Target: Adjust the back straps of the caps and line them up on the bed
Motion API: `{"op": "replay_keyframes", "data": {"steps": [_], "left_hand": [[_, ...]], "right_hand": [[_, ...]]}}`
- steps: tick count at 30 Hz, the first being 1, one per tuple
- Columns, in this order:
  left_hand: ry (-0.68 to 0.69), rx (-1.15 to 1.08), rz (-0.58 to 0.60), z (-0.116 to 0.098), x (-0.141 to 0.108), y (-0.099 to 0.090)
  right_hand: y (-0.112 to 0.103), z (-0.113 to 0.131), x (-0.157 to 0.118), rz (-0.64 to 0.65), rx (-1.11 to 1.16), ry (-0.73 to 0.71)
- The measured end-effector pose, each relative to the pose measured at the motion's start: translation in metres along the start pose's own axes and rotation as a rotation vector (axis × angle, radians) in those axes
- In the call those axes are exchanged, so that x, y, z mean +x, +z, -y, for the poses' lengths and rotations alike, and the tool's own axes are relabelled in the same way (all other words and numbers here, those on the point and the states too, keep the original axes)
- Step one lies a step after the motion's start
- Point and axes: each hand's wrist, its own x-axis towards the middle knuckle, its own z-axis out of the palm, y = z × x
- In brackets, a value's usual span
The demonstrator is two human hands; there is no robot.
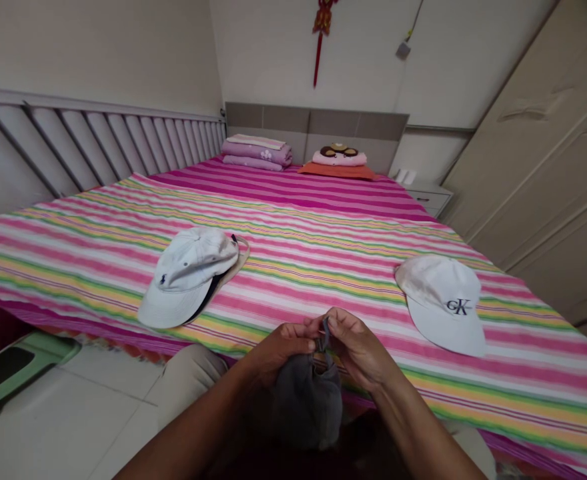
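Near the bottom centre a dark grey cap hangs over my lap, its back strap raised between my hands. My left hand pinches one side of the strap. Across from it, my right hand holds the strap's upper end between thumb and fingers. To the left on the bed lies a white cap with a small dark logo, stacked over another cap with a dark and beige edge. A second white cap with dark letters rests on the right.
The striped bed sheet spreads in front of me. Folded purple bedding and a pink item on orange cloth sit by the headboard. A green stool stands at lower left; a nightstand is beyond the bed's right side.
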Motion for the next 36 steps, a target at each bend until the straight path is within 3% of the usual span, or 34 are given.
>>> {"op": "replay_keyframes", "data": {"steps": [5, 9, 13, 19, 27, 36], "left_hand": [[-0.009, 0.033, 0.017, 0.000, -0.001, 0.000], [-0.028, 0.031, 0.075, 0.000, -0.002, -0.002], [-0.028, 0.005, 0.118, 0.001, -0.003, -0.003], [-0.048, -0.045, 0.151, 0.002, -0.003, -0.006], [-0.061, -0.079, 0.178, 0.005, 0.000, -0.008], [-0.082, -0.027, 0.121, 0.004, 0.000, -0.007]], "right_hand": [[-0.006, -0.002, 0.000, -0.150, -0.260, -0.118], [-0.008, -0.002, -0.004, -0.186, -0.449, -0.103], [-0.006, 0.003, -0.007, -0.153, -0.471, -0.052], [-0.005, 0.011, -0.009, -0.106, -0.326, 0.077], [-0.012, 0.014, -0.008, 0.067, -0.180, 0.168], [-0.008, 0.016, -0.005, 0.128, -0.355, 0.137]]}}
